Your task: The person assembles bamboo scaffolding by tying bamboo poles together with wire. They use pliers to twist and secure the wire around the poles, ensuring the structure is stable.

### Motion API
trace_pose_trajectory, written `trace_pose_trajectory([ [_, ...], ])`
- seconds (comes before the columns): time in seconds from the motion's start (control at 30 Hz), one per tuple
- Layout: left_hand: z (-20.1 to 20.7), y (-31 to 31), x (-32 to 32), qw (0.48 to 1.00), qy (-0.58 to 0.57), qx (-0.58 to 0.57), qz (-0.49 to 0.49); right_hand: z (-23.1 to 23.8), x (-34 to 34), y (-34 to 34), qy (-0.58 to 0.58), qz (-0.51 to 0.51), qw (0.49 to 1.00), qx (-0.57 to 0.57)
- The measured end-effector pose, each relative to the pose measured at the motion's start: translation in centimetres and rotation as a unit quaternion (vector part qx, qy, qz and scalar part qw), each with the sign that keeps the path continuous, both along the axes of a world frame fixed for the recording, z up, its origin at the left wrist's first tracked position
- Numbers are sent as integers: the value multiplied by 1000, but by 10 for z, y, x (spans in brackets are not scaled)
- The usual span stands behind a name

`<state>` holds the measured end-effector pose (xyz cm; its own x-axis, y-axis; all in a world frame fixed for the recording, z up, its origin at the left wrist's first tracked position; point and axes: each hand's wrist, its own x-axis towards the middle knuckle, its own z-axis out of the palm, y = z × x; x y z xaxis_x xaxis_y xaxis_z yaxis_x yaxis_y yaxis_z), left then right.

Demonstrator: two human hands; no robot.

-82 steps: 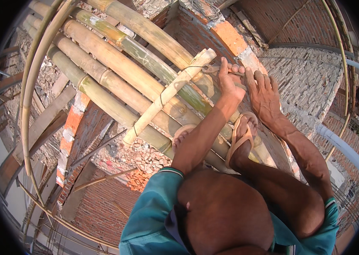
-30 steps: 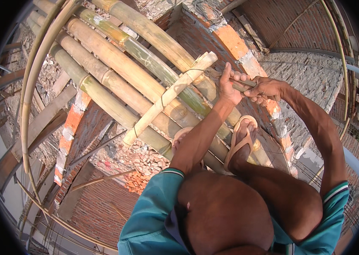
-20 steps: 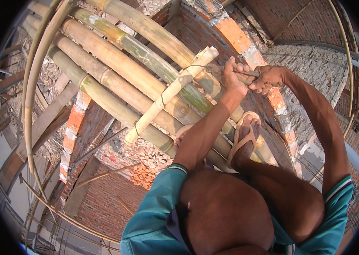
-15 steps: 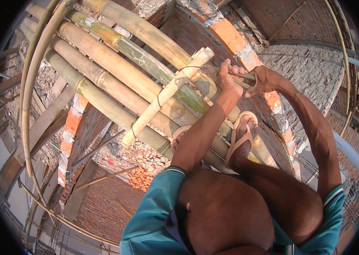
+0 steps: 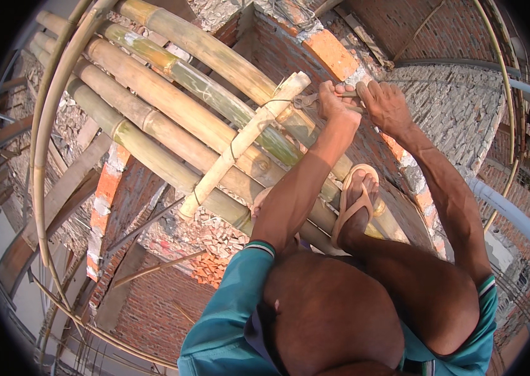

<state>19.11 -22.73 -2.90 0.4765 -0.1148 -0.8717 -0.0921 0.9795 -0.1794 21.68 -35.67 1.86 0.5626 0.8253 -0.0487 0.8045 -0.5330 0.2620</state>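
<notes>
Now the fingers of the left hand [image 5: 337,110] are curled round the pincers [image 5: 307,99], while the right hand [image 5: 388,110] has rolled knuckles-up at the handle ends, its grip unclear, suggesting the tool is being turned. Round-headed and dull grey-brown, the pincers sit beside the wire [image 5: 279,100] at the upper end of the split-bamboo crosspiece [image 5: 249,139].

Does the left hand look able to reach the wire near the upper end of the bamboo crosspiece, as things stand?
Probably yes: the wire lies close to the left hand, with only the head of the held pincers between them.

2 curled hands [image 5: 338,101] [image 5: 388,108] close together
</notes>
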Motion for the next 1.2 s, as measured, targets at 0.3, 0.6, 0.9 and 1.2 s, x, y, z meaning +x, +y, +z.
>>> trace_pose_trajectory([
  [0.3,2,0,2,1000,16,24,-12,-7,1,-7,62,-21,998,1],
  [0.6,-2,-7,-16,999,2,44,0,5,-12,1,213,-140,967,18],
  [0.9,-3,6,-57,985,-109,70,-113,30,-13,19,451,-240,860,-15],
  [1.2,-19,11,-72,962,-222,61,-146,45,-27,21,334,-136,923,-132],
])
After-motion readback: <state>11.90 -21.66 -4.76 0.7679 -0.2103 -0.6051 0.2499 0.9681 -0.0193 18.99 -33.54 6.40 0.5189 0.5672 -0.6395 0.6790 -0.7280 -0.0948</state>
